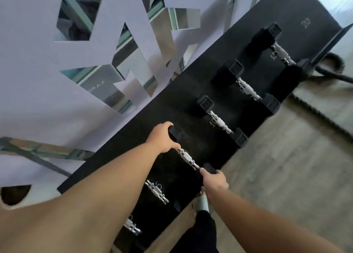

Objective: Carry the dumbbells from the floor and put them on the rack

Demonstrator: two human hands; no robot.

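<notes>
Dumbbell lying on rack, between neighbours. Left hand wrapped over far head, right hand closed on near head, probably steadying both ends to seat it squarely.

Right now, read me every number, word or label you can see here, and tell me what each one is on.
"20": pale number painted on the rack, far right end.
"10": on the rack beside a dumbbell handle, blurred, probable reading.
"RAX": end of a word in the wall's mirror panel, start unclear.
Marks by other handles and on the dumbbell end caps: too blurred to read.
</notes>
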